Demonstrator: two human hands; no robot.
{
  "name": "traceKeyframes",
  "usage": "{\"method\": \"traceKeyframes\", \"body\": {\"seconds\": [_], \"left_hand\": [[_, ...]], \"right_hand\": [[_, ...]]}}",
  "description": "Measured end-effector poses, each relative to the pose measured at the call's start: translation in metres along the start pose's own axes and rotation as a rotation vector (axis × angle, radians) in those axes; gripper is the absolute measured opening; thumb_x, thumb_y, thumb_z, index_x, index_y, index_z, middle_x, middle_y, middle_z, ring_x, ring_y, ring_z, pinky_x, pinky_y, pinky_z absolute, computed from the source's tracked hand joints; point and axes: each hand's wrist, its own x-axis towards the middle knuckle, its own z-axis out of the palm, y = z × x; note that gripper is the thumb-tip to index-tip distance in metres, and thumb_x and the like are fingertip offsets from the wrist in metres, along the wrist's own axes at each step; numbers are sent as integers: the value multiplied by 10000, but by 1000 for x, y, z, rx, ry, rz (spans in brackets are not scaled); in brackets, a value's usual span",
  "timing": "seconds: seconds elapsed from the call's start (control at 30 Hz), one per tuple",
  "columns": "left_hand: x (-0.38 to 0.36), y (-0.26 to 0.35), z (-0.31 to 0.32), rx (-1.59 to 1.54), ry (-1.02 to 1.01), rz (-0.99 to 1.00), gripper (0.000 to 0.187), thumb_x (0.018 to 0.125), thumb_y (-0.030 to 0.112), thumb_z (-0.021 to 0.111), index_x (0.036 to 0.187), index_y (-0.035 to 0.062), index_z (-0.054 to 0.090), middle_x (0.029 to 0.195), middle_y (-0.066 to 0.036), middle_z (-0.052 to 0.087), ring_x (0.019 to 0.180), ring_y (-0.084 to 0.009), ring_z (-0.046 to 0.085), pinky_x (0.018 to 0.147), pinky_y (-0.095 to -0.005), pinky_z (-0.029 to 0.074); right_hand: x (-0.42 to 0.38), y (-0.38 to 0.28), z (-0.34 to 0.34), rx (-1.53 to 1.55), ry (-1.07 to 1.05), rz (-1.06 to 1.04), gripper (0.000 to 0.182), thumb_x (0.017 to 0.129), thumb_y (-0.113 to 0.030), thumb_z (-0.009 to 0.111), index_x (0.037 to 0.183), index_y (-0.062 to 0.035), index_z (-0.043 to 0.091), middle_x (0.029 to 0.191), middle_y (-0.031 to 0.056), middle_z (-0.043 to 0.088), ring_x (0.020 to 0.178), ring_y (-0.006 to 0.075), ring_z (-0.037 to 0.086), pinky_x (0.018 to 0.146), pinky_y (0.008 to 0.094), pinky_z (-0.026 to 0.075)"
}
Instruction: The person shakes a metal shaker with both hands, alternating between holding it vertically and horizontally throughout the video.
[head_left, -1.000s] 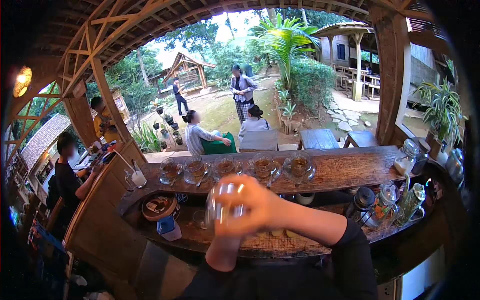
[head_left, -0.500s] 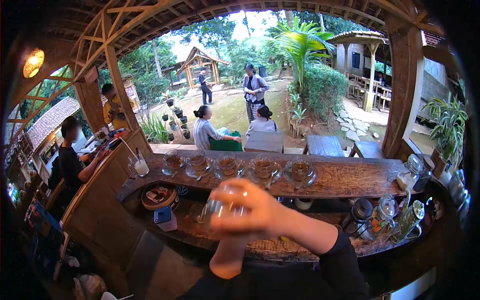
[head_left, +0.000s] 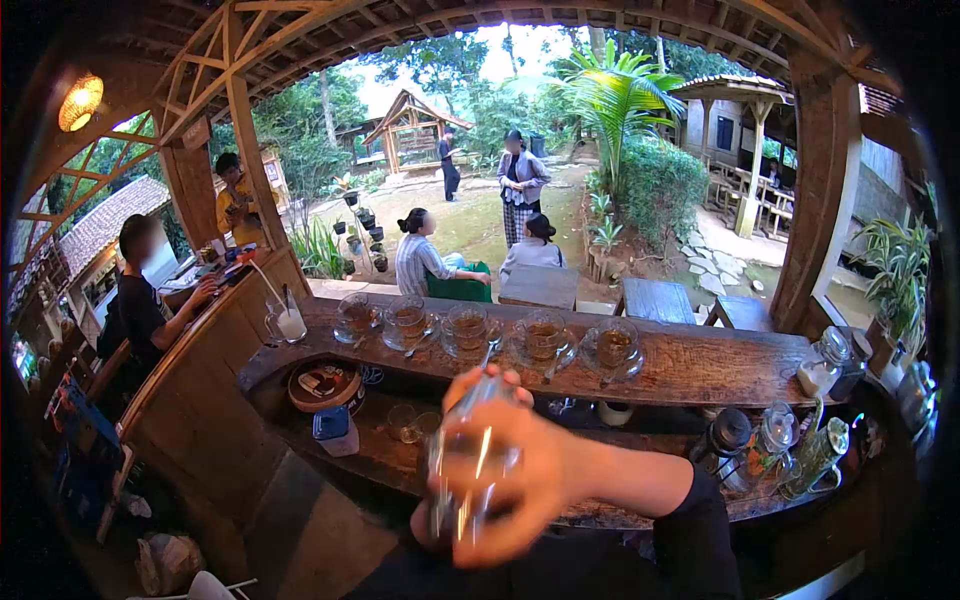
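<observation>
One lit woven lamp (head_left: 81,103) hangs at far left, over a person in black (head_left: 145,300). On the counter (head_left: 715,365), a glass pitcher (head_left: 289,323) with something white inside stands near the left end; below it sit a round brown box (head_left: 323,385) and a blue-lidded container (head_left: 335,430). Five glass cups (head_left: 467,328) of brown liquid line the upper ledge on clear saucers. The left hand (head_left: 424,524) is mostly hidden behind the vessel (head_left: 465,475), so I cannot tell its grip. That vessel is held up in front of the counter's near edge, near the middle: glossy, roughly cylindrical, tilted and blurred, streaked with white and amber reflections; whether it is glass or metal is unclear. The right hand (head_left: 512,460) curls around its side, fingers wrapped. Fingertips, I cannot tell whose, show past its top. Farther right stand a dark-lidded jar (head_left: 728,432), a clear jar (head_left: 778,430) and a taller pitcher (head_left: 825,455).
</observation>
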Motion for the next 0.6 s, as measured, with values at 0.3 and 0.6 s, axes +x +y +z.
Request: {"method": "traceKeyframes", "body": {"seconds": [0.3, 0.6], "left_hand": [[-18, 28, -14, -267, 333, -110, 216, 861, 309, 479, 955, 122, 535, 995, -58, 485, 959, -240, 454, 781, -462, 467], [-17, 69, -1, -243, -57, -179, 185, 871, 266, 454, 933, 110, 532, 1025, -65, 484, 927, -249, 481, 814, -462, 463]], "right_hand": [[-1, 37, 19, 26, 203, 339, 583, 588, -236, 770, 1114, -131, 541, 1190, 178, 457, 1033, 344, 479, 844, 424, 411], [37, 1, 45, -167, -22, -474, 294, 764, -317, 590, 1042, -363, 506, 1120, 88, 525, 892, 390, 542, 710, 503, 449]]}}
